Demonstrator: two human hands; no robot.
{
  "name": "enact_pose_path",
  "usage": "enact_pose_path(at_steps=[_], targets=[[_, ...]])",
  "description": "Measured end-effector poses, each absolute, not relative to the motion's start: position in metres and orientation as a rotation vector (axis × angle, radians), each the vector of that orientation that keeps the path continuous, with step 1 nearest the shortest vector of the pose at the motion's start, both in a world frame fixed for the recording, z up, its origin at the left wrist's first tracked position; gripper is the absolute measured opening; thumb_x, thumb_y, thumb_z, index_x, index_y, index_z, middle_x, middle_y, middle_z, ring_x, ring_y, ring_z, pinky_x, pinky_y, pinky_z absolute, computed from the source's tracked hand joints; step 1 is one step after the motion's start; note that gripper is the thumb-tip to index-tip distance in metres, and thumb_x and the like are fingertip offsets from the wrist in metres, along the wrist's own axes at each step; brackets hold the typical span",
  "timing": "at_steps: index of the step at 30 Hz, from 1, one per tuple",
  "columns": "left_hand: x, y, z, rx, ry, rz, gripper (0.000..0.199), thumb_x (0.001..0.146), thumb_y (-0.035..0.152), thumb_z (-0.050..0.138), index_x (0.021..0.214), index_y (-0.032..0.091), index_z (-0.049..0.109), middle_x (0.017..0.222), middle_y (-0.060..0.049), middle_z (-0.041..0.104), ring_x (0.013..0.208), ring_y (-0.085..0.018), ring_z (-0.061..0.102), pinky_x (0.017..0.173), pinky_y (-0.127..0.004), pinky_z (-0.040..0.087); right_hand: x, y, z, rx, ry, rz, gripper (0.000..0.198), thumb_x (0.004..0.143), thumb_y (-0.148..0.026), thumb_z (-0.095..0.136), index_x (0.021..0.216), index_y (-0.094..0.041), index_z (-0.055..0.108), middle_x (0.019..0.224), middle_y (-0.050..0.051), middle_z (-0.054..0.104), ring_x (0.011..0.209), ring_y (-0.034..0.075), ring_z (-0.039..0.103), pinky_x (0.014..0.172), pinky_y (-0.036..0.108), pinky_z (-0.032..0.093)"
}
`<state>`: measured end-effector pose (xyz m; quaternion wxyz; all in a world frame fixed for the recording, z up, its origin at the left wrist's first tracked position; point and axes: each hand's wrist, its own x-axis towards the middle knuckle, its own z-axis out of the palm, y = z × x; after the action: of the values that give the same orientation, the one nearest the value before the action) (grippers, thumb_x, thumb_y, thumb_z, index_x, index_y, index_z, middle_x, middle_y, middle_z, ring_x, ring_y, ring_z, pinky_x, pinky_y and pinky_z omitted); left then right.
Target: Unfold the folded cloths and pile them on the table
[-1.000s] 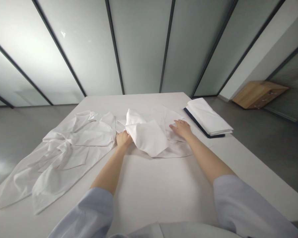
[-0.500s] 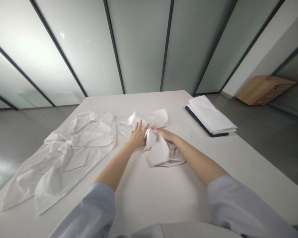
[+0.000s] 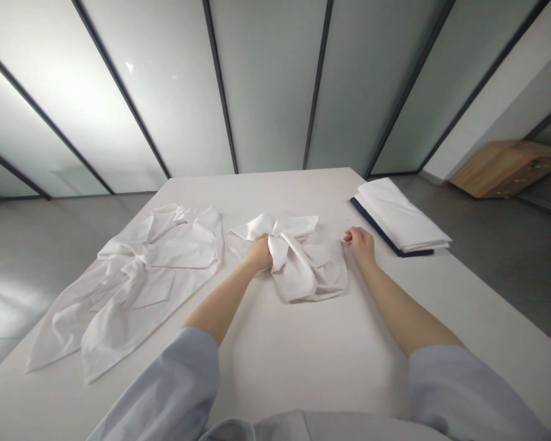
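Observation:
A crumpled white cloth (image 3: 303, 269) lies in the middle of the white table (image 3: 303, 361). My left hand (image 3: 259, 253) is closed around a bunched fold at the cloth's left side. My right hand (image 3: 360, 243) pinches the cloth's right corner, fingers curled. A larger rumpled white garment (image 3: 133, 282) is spread out to the left, apart from both hands.
A folded stack of white fabric on a dark blue piece (image 3: 401, 219) sits at the table's far right edge. Frosted glass panels stand behind the table. A wooden cabinet (image 3: 505, 166) is on the floor at right.
My left hand went from resting flat on the cloth to gripping a fold. My right hand moved from the cloth's middle out to its right corner, drawing that side wider.

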<state>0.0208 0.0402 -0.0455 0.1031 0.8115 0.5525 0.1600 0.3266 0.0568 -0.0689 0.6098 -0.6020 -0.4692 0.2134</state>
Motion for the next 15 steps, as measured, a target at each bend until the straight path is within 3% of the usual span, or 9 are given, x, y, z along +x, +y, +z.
enact_pose_path(at_steps=[4, 8, 12, 15], targets=[[-0.008, 0.044, -0.016, 2.351, 1.696, 0.886, 0.009, 0.074, 0.024, 0.059, 0.081, 0.019, 0.062, 0.095, -0.009, 0.067, 0.096, -0.026, 0.063, 0.087, -0.036, 0.05, 0.341, 0.056, -0.08, -1.428, -0.902, 0.555, 0.019, 0.072, -0.037, 0.054, 0.061, -0.022, 0.059, 0.05, -0.001, 0.057, 0.054, 0.016, 0.055, 0.056, 0.029, 0.043], [-0.07, 0.031, 0.052, 2.385, 1.846, 1.304, 0.013, 0.074, 0.027, 0.06, 0.086, 0.021, 0.06, 0.097, -0.005, 0.066, 0.104, -0.024, 0.059, 0.095, -0.037, 0.047, 0.336, 0.057, -0.08, -1.476, -1.015, 0.571, 0.016, 0.07, -0.034, 0.055, 0.06, -0.023, 0.059, 0.052, -0.002, 0.058, 0.056, 0.015, 0.054, 0.056, 0.028, 0.041], [-0.145, 0.006, 0.106, 2.36, 2.295, 1.242, 0.019, 0.072, 0.027, 0.063, 0.088, 0.017, 0.058, 0.095, -0.005, 0.063, 0.107, -0.025, 0.056, 0.1, -0.04, 0.044, 0.332, 0.055, -0.079, -1.525, -1.087, 0.574, 0.015, 0.07, -0.033, 0.054, 0.059, -0.023, 0.058, 0.054, -0.002, 0.058, 0.056, 0.015, 0.053, 0.056, 0.028, 0.04], [-0.191, -0.006, 0.097, 2.138, 2.661, 1.032, 0.036, 0.072, 0.029, 0.066, 0.104, 0.014, 0.057, 0.114, -0.009, 0.058, 0.108, -0.026, 0.055, 0.099, -0.043, 0.044, 0.331, 0.052, -0.078, -1.55, -1.104, 0.573, 0.015, 0.07, -0.034, 0.054, 0.061, -0.022, 0.059, 0.055, -0.001, 0.059, 0.058, 0.016, 0.054, 0.057, 0.028, 0.04]])
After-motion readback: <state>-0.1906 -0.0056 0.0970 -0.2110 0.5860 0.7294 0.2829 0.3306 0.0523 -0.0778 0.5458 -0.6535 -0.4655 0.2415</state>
